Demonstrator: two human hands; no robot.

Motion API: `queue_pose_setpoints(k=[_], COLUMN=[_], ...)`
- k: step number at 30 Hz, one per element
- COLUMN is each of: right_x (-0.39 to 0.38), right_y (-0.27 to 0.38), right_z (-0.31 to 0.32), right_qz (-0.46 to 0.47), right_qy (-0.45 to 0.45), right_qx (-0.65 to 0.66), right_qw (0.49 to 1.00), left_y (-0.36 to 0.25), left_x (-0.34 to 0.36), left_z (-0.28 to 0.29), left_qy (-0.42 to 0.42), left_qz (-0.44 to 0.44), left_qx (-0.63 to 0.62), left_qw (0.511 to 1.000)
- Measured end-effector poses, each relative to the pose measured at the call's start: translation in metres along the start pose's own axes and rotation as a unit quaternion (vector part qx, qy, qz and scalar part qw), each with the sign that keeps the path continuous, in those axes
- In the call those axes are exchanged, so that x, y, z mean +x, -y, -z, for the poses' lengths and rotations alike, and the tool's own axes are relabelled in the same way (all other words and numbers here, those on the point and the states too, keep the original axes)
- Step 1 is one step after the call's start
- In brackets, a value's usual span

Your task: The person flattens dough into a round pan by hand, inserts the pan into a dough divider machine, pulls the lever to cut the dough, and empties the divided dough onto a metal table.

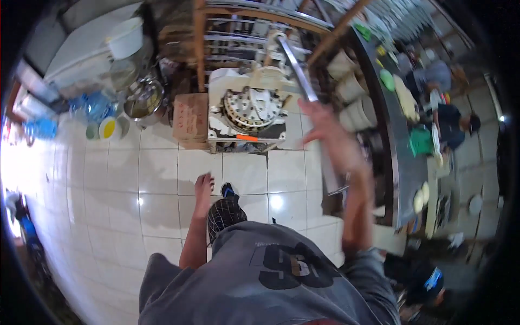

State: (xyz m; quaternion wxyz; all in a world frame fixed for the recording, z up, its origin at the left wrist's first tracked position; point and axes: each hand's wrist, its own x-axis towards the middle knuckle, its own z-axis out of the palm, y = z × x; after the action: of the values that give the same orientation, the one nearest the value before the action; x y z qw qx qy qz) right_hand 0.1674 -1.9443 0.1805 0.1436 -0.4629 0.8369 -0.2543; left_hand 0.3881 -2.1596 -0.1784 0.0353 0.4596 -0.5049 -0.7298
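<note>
In front of me stands a worn white machine with a round perforated plate [253, 108], probably a dough divider. From its top a long metal lever [297, 67] slants down to the right. My right hand [327, 127] is stretched forward beside the lever's lower end, blurred by motion, its fingers spread. Whether it touches the lever I cannot tell. My left hand [203, 187] hangs low over the floor, short of the machine, its fingers loosely bent and apart with nothing seen in them. An orange strip [247, 137] marks the machine's front edge.
A cardboard box [190, 118] stands against the machine's left side. Farther left are a metal mixing bowl [143, 98], a yellow-lined tub [110, 129] and blue water jugs [97, 106]. A long counter [398, 179] runs along the right, with pale buckets [357, 112] under it. People work beyond it.
</note>
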Motion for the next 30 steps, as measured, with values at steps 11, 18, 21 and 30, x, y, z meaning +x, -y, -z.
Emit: queue_pose_setpoints(k=[11, 18, 21, 30], right_x=[-0.072, -0.079, -0.084, -0.085], right_y=[-0.070, -0.096, -0.109, -0.086], right_z=[-0.255, -0.290, -0.322, -0.279], right_qz=[-0.407, -0.431, -0.452, -0.504], right_qy=[-0.256, -0.199, -0.148, -0.191], right_qx=[0.130, 0.178, 0.158, 0.159], right_qw=[0.867, 0.862, 0.865, 0.827], left_y=[-0.091, -0.058, -0.036, -0.054], left_x=[-0.028, -0.014, -0.005, 0.057], left_z=[-0.267, -0.257, -0.245, -0.218], left_qy=[0.114, 0.078, 0.140, 0.449], left_qz=[-0.059, 0.105, 0.134, -0.417], left_qx=[0.092, 0.082, 0.053, 0.236], left_qw=[0.987, 0.988, 0.980, 0.754])
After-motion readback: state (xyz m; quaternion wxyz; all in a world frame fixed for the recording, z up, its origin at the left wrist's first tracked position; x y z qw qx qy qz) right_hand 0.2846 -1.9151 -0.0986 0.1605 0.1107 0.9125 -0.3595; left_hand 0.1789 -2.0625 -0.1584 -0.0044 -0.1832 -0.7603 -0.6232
